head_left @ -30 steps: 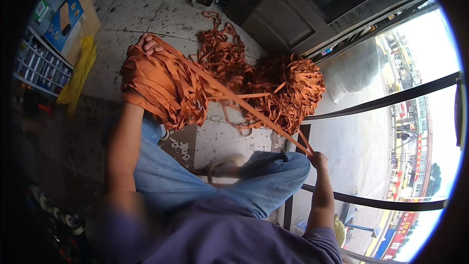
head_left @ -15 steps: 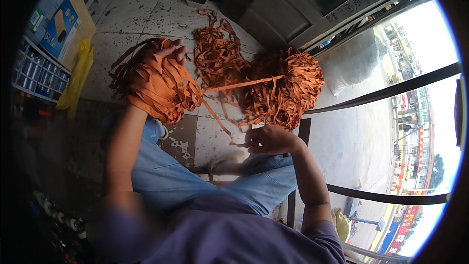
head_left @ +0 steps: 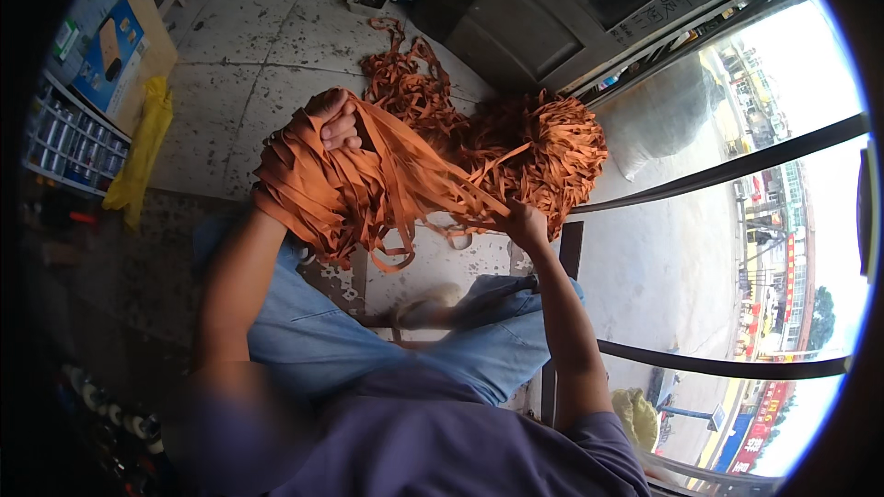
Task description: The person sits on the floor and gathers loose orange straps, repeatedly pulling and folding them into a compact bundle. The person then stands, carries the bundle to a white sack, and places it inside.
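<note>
**Inspector:** While the left hand [head_left: 333, 121] sits at upper centre-left of the frame, report what it carries.

**Assistant:** It is clenched through a thick wound bundle of orange strap [head_left: 341, 189]. Fingers show at the top of the loops, and the coils drape down over the wrist and forearm. The bundle hangs above the person's blue-trousered knee, left of centre.

**Inspector:** And the right hand [head_left: 527, 221]?

**Assistant:** Just right of centre, closed in a pinch on the running strands [head_left: 433, 179] that fan from the bundle to it. The strands are drawn fairly taut between the two hands.

**Inspector:** Where is the unwound stock?

**Assistant:** A loose heap of orange strap [head_left: 543, 152] lies on the tiled floor [head_left: 249, 46] beyond the right hand, upper centre-right, with a thinner tangled trail [head_left: 405, 83] running toward the top of the frame. Whether the trail joins the heap I cannot tell.

**Inspector:** Progress, in your judgement?

**Assistant:** Partway. A substantial bundle is already gathered on the left hand. The heap on the floor looks at least as large, so I judge that a good half of the strap is still to be taken up. A few loose ends dangle under the bundle, untidied.

**Inspector:** Surroundings?

**Assistant:** Yellow cloth [head_left: 138, 147] and a cardboard box [head_left: 124, 41] at the left edge, well apart from the work.
</note>
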`<control>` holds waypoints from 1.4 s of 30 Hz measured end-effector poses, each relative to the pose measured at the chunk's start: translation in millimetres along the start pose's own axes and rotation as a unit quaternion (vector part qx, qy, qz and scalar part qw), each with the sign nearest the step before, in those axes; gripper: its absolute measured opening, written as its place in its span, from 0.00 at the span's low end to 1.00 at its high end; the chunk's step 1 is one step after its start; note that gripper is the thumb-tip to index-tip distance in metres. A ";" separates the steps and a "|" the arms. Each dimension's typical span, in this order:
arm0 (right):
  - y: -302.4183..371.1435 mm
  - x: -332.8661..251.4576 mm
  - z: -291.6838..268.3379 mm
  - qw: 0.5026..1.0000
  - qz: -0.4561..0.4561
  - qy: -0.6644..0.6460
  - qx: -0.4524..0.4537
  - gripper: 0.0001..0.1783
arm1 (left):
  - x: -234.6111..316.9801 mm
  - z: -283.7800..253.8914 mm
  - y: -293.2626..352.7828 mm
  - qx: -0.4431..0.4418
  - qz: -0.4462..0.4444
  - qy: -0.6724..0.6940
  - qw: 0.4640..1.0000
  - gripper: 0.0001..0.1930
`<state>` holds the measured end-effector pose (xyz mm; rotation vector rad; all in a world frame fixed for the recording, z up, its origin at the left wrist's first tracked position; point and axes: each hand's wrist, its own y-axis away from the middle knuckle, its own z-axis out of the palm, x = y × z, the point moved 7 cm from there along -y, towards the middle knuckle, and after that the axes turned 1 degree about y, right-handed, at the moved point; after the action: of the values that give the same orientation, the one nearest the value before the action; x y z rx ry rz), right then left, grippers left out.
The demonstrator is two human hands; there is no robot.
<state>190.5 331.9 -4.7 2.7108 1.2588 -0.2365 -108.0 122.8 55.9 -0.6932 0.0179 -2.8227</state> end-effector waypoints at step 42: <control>150.9 -1.7 277.0 0.937 -0.008 -0.063 -0.345 0.20 | -12.0 -39.4 -12.3 0.047 -0.022 -0.031 0.998 0.16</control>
<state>282.4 180.2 -265.5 2.0492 1.0663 0.0337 -118.5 135.7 16.3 -0.7671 -0.1411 -2.8208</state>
